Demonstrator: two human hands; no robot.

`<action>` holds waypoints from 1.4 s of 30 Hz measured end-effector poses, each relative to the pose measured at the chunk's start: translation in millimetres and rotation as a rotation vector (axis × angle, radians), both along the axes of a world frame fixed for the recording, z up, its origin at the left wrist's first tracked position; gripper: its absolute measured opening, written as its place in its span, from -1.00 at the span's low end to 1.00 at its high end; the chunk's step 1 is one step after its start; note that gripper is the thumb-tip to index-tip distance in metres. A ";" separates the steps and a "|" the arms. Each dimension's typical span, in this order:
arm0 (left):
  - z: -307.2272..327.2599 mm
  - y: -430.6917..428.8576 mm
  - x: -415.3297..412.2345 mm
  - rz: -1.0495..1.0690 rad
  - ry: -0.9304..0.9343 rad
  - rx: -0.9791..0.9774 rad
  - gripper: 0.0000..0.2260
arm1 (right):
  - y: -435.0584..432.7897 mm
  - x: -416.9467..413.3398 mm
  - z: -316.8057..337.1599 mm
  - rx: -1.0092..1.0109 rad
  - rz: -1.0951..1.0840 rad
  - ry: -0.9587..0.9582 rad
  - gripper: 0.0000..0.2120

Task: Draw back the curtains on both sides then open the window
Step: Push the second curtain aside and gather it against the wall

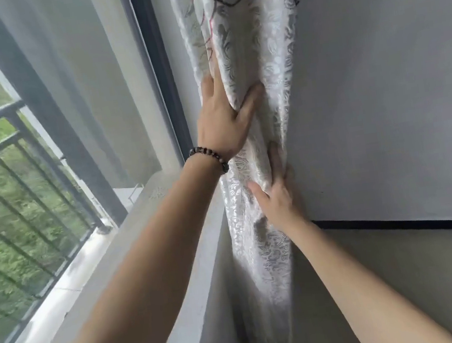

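Observation:
A white patterned curtain hangs gathered into folds in the right corner, against the grey wall. My left hand, a bead bracelet on its wrist, grips a fold of the curtain from the window side. Lower down, my right hand presses and holds the curtain's right edge by the wall. The window with its dark frame fills the left half, its glass uncovered on this side. Whether the sash stands open or closed I cannot tell.
A grey windowsill runs diagonally under the window. Outside are a dark metal railing, green plants and a building. A dark skirting strip crosses the right wall above the floor.

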State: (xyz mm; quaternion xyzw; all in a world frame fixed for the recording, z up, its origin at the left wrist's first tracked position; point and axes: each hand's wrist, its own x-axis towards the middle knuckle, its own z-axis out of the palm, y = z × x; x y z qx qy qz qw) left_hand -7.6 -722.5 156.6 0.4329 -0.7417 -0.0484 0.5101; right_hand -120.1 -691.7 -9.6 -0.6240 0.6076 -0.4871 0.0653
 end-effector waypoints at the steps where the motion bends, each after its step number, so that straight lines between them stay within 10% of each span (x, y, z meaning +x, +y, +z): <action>1: 3.0 -20.6 -8.7 0.008 -0.003 0.009 -0.38 | -18.9 -10.6 2.7 -0.024 -0.001 0.015 -0.19; 42: 28.3 -683.3 -215.2 0.193 -0.007 0.172 -0.34 | -687.9 -212.4 27.9 0.253 0.042 0.273 -0.45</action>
